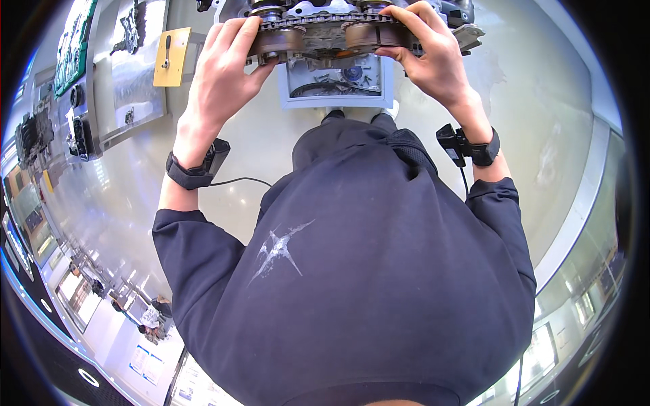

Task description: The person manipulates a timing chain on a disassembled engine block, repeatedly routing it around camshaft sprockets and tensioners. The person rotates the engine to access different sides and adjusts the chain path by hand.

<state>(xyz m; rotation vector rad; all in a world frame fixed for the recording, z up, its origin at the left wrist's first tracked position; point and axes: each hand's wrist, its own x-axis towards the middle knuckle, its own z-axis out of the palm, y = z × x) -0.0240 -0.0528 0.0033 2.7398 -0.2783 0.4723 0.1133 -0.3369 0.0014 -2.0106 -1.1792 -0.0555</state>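
Observation:
An engine (323, 46) with its timing end facing me is at the top edge of the view. A metal timing chain (325, 22) runs across two round brownish cam sprockets. My left hand (229, 64) curls round the outer side of the left cam sprocket (283, 42), fingertips by the chain and thumb underneath. On the other side, my right hand (433, 61) grips the right cam sprocket (365, 37), its index finger over the chain and its thumb on the sprocket's lower front. The engine's far part is cut off by the frame.
Below the engine, a light blue-grey tray (336, 103) holds several small metal parts. At the left stands a metal bench (142, 95) with a yellow board (162, 78) carrying a dark ratchet-like tool, and a green tool tray (73, 47). A cable (244, 179) hangs from my left wrist strap.

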